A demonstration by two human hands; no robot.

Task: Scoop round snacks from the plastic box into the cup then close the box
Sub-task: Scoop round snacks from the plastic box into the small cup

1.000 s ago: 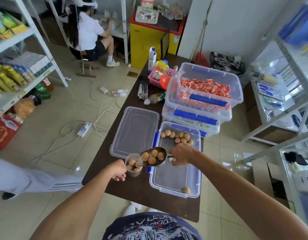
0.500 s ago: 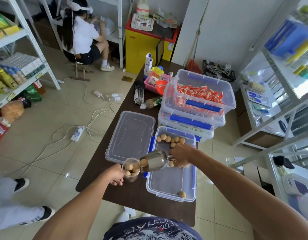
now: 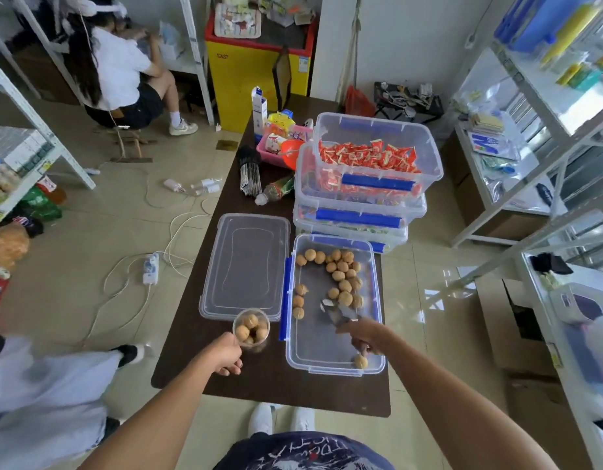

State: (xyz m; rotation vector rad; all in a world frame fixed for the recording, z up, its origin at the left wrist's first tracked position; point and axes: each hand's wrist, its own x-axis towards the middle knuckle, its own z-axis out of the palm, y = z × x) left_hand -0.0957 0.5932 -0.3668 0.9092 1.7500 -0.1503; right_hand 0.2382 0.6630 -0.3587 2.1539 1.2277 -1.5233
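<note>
Our left hand (image 3: 225,355) wrapped around the clear cup (image 3: 251,328) of round snacks (image 3: 341,276), just left of the open plastic box (image 3: 330,362), our right hand (image 3: 366,334) closed on the metal scoop (image 3: 337,312) inside that box, lid (image 3: 246,266) flat left of it on the brown table (image 3: 276,381)

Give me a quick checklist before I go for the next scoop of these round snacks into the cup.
1. Cup upright on the table, steadied by left hand: ok.
2. Room left in cup: not ok, snacks reach near the rim.
3. Metal scoop held in right hand, inside the plastic box: ok.
4. Scoop emptied: cannot tell, blurred.
5. Round snacks left in box: ok.
6. Lid within reach, lying flat left of box: ok.
</note>
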